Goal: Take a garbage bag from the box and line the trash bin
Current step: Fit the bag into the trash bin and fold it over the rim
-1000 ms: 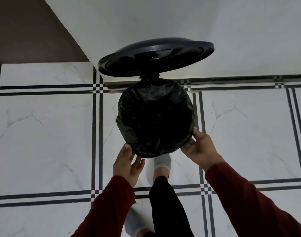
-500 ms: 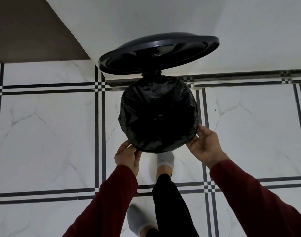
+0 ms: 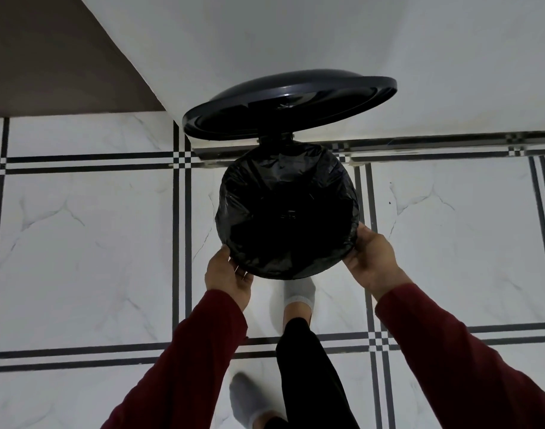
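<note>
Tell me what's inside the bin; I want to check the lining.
A black garbage bag fills the bin's opening and folds over the rim, where the left hand and right hand hold it. The bottom is too dark to see.

Dim, even indoor light, soft shadows, wide-angle bending at the edges.

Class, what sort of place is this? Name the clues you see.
Probably a room in a home, perhaps a kitchen or bathroom: marble-look floor tiles, a lidded pedal bin against a white wall, and socked feet.
</note>
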A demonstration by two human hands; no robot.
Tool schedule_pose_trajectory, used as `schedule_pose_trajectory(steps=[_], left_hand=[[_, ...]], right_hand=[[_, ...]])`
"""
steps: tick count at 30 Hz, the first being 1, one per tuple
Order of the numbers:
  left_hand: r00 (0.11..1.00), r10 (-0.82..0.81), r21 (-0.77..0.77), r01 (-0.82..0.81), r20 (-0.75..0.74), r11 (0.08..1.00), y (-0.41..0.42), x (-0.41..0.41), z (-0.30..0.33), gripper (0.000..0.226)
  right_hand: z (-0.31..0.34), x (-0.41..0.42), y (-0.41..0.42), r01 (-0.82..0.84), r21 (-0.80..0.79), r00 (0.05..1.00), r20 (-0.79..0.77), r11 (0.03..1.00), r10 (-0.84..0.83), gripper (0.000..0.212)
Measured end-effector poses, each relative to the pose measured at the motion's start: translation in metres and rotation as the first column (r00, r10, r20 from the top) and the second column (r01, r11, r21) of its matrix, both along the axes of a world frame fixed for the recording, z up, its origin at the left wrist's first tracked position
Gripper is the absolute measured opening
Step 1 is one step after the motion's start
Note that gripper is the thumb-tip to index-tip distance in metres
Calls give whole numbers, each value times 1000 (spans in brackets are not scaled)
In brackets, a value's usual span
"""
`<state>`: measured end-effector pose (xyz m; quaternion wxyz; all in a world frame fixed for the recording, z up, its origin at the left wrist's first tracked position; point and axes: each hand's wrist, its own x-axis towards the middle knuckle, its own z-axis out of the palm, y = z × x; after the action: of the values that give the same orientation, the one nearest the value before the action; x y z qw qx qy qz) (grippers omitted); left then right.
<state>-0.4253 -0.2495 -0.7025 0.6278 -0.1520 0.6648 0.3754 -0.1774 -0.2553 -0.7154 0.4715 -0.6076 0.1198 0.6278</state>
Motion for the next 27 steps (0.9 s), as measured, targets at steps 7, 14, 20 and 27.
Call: schedule_pose_trajectory(steps=[7, 14, 20, 27], left_hand=[[980, -156, 50, 163, -121, 985, 15, -15, 2, 40], [975, -156, 62, 168, -157, 984, 22, -15, 4, 21], [938, -212, 84, 243, -274, 966, 25, -17, 2, 32], [878, -216, 59, 266, -428, 962, 23, -14, 2, 29]], right_hand=[[10, 14, 17, -74, -41, 994, 79, 996, 77, 23], [11, 21, 32, -161, -120, 973, 147, 980, 178, 17], [13, 19, 38, -69, -236, 997, 17, 969, 75, 18], [15, 22, 41, -92, -286, 992, 57, 954, 113, 8]])
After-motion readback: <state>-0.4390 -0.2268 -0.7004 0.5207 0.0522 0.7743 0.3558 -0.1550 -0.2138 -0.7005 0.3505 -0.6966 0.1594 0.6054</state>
